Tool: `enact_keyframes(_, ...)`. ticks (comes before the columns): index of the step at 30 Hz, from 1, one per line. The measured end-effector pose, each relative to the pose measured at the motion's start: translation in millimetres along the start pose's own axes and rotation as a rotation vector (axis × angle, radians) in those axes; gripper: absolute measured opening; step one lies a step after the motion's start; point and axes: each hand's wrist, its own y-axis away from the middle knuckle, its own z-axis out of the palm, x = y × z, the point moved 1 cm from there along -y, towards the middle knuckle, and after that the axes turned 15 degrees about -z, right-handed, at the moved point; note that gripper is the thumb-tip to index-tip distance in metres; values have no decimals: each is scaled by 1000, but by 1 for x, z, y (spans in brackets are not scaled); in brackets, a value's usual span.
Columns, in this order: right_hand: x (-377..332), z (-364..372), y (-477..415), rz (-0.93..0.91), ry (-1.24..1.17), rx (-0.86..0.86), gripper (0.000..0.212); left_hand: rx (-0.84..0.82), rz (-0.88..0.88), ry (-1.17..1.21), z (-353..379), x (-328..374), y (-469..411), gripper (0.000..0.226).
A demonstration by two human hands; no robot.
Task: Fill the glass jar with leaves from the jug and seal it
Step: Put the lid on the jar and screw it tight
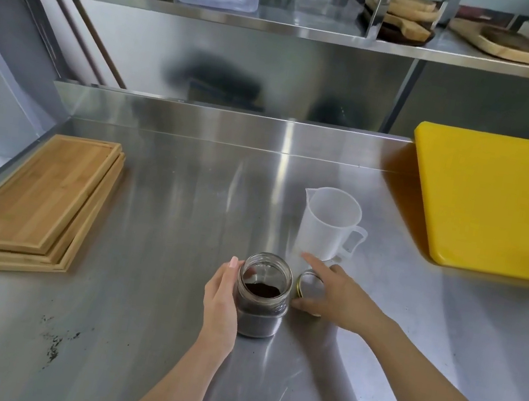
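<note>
Lower centre: our left hand (222, 301) wraps glass jar (262, 295), open-topped, dark leaves (262, 290) inside. Our right hand (336, 293), fingers spread, covers lid (308, 285). Jug (330, 224) behind looks empty.

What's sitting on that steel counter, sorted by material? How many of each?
Wood: 3, the stacked wooden trays
Plastic: 2, the translucent plastic jug and the thick yellow cutting board
Glass: 1, the open glass jar part-filled with dark leaves
Metal: 1, the round metal lid
Total: 7
</note>
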Motion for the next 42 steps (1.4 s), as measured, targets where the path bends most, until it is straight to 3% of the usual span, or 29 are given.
enact_keyframes(7, -44, -47, 2, -101, 24, 222, 53, -8, 3, -2, 0, 2, 1, 31)
enact_keyframes(12, -64, -56, 6, -144, -111, 440, 56, 16, -7, -7, 1, 2, 2, 40)
enact_keyframes(16, -73, -51, 11, -220, -193, 482, 52, 1, 14, -23, 0, 2, 1, 37)
enact_keyframes(20, -77, -41, 15, -292, -245, 410, 48, -7, 14, 6, 1, 2, 0, 41)
enact_keyframes(26, -75, -26, 16, -457, -25, 298, 40, -35, 25, -16, 1, 1, -1, 42)
enact_keyframes(42, -85, -40, 4, -528, 57, -48, 51, 11, 1, -137, 0, 3, 3, 49)
